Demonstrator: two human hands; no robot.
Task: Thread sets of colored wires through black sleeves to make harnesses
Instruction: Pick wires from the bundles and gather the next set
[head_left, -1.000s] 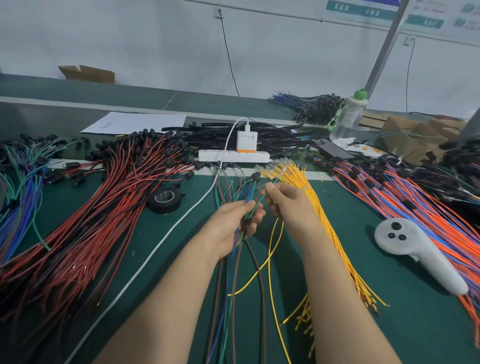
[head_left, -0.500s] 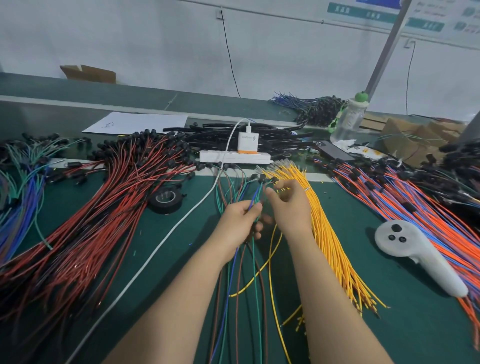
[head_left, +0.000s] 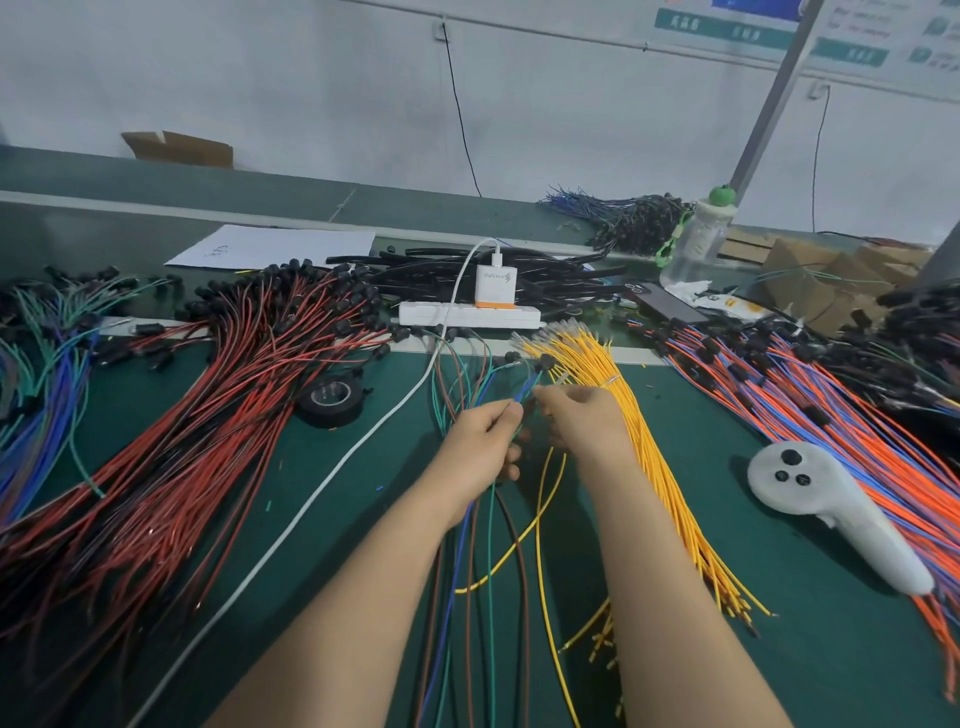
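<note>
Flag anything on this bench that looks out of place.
A white handheld controller lies on the green mat right of the yellow wires; it is no wiring part. Nothing looks spilled or damaged.

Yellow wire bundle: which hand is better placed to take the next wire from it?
Probably right. The right hand is over the edge of the yellow wire bundle, while the left hand is farther from it and pinches blue and green wires.
</note>
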